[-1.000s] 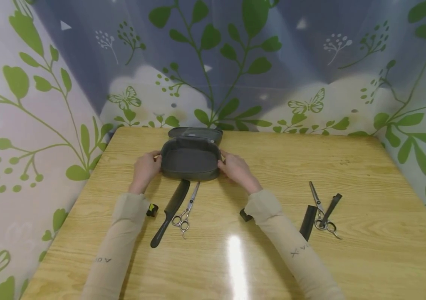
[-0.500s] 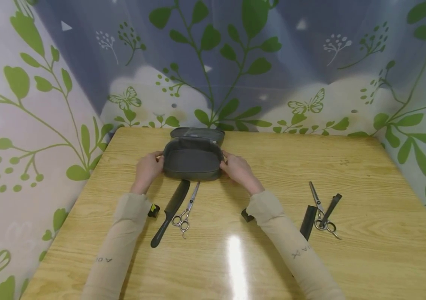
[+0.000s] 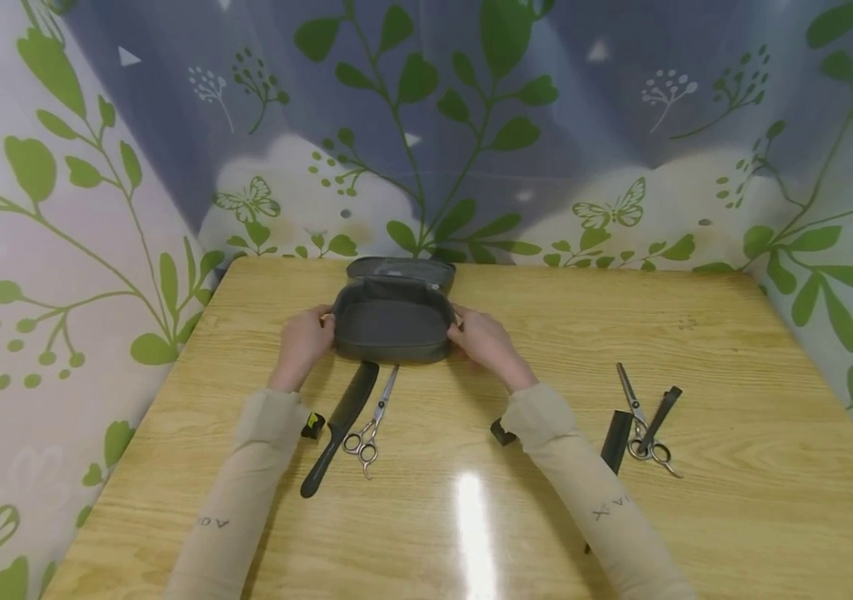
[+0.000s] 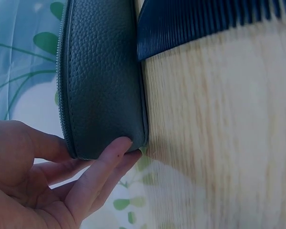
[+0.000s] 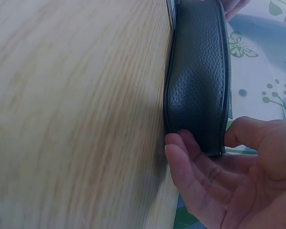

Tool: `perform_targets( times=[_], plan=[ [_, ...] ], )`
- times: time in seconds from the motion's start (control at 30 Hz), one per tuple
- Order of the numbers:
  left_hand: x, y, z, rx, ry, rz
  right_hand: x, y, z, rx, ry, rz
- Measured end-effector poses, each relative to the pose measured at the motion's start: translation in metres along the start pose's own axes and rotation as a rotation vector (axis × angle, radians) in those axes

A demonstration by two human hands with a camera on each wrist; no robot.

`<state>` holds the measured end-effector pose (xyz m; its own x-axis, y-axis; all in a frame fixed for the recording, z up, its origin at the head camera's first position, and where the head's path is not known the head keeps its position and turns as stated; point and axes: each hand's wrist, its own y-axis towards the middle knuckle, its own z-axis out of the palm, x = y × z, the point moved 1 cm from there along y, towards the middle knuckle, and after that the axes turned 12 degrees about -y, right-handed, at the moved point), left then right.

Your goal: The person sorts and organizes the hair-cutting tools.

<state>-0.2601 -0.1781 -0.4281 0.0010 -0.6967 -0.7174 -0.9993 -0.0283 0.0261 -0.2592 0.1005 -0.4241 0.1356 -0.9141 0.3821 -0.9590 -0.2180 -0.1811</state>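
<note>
A dark grey leather zip case [image 3: 393,331] lies open at the far middle of the wooden table [image 3: 471,517], its lid tilted back. My left hand [image 3: 306,342] holds its left end and my right hand [image 3: 482,342] its right end. In the left wrist view my left hand [image 4: 52,186] has the thumb on the zipper rim and the fingers at the lower edge of the case [image 4: 102,81]. The right wrist view shows my right hand [image 5: 229,176] in the same hold on the case [image 5: 198,81]. A black comb [image 3: 341,425] and silver scissors [image 3: 372,421] lie just before the case.
At the right lie a second pair of scissors [image 3: 640,421], a black clip [image 3: 662,408] and a black flat comb piece [image 3: 616,442]. A leaf-patterned curtain [image 3: 426,125] closes in the table at the back and on both sides. The comb's teeth [image 4: 205,21] touch the case's front.
Both hands have slid the case a little to the right and slightly nearer. The comb and the scissors have stayed where they were.
</note>
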Motion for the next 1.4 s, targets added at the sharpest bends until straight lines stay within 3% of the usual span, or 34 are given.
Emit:
perform_targets(
  times=[0.43, 0.83, 1.4],
  plan=[
    [-0.006, -0.002, 0.004, -0.008, 0.044, 0.046, -0.007, -0.004, -0.003, -0.006, 0.036, 0.013],
    [-0.016, -0.003, 0.01, 0.07, -0.02, 0.01, -0.018, -0.006, -0.009, 0.006, 0.029, 0.036],
    [-0.023, -0.003, 0.018, 0.098, -0.025, -0.008, -0.028, -0.012, -0.016, 0.004, -0.016, 0.027]
  ],
)
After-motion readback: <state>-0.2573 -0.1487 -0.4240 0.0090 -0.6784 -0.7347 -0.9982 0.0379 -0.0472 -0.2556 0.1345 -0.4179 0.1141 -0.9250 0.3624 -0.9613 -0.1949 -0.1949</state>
